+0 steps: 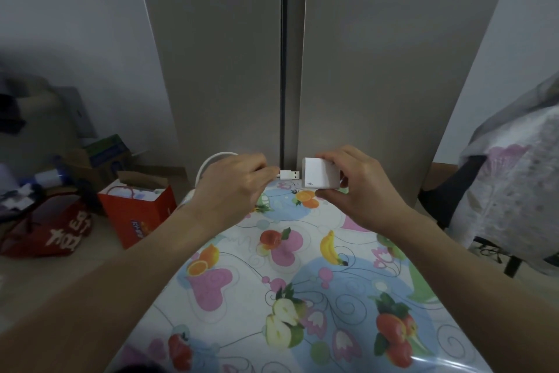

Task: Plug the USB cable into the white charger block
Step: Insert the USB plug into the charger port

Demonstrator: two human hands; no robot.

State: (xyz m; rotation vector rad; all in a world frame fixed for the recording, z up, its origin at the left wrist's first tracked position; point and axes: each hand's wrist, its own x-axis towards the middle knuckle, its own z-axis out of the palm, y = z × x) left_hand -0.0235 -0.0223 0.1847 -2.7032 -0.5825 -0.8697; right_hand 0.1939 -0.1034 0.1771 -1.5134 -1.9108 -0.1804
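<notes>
My left hand [234, 183] pinches the white USB cable's plug [289, 174], its metal tip pointing right. The cable [211, 159] loops up and back behind that hand. My right hand [357, 188] holds the white charger block [320, 174] between thumb and fingers, above the far end of the table. The plug's tip sits just left of the block's left face, almost touching it; a small grey mark shows on the block's front lower corner. Whether the tip has entered a port I cannot tell.
A table with a fruit-patterned cloth [302, 282] lies under my arms. Grey cabinet doors [230, 70] stand right behind it. Red bags [136, 215] and cardboard boxes [102, 157] crowd the floor at left. A chair draped with cloth [508, 191] stands at right.
</notes>
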